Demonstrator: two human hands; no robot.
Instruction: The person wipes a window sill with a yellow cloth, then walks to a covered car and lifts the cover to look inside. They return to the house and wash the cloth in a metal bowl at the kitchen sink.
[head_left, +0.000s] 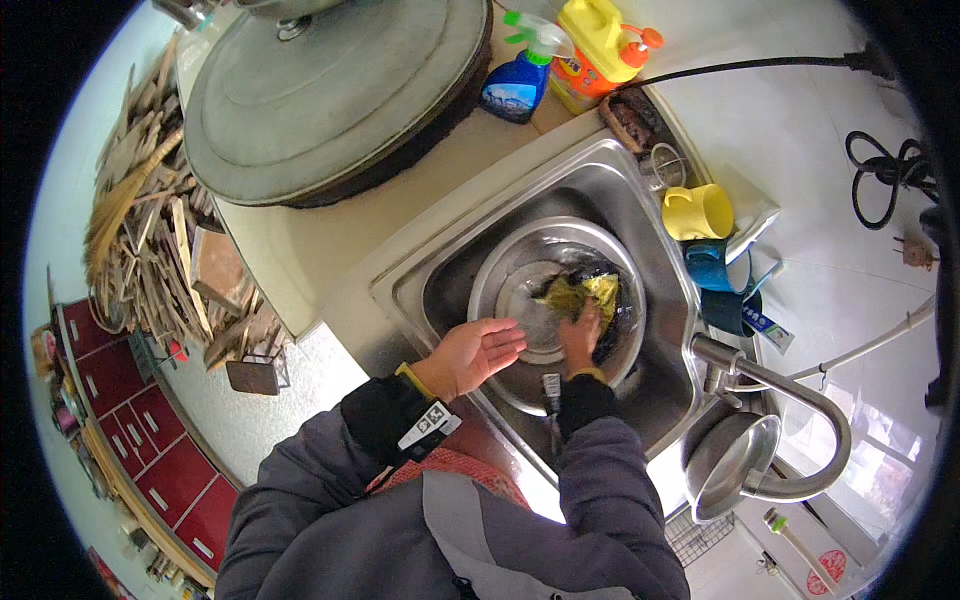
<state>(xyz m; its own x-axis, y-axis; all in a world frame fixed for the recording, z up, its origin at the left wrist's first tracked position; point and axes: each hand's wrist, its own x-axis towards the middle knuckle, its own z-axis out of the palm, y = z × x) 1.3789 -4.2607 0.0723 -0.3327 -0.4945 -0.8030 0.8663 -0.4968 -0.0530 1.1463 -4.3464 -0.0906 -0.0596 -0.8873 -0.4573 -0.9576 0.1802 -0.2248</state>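
Observation:
A round stainless steel basin stands inside the metal sink, with some water in it. My right hand reaches into the basin and grips a wet yellow cloth; the fingertips are partly hidden in its folds. Dark, wet material lies around the cloth, and I cannot tell what it is. Over the basin's near left rim, my left hand is held palm up with nothing in it, fingers extended and slightly apart.
A curved faucet rises at the sink's right, beside a metal pan. Yellow and blue mugs line the wall side. Behind the sink stand a blue spray bottle, a yellow jug and a large lidded wok.

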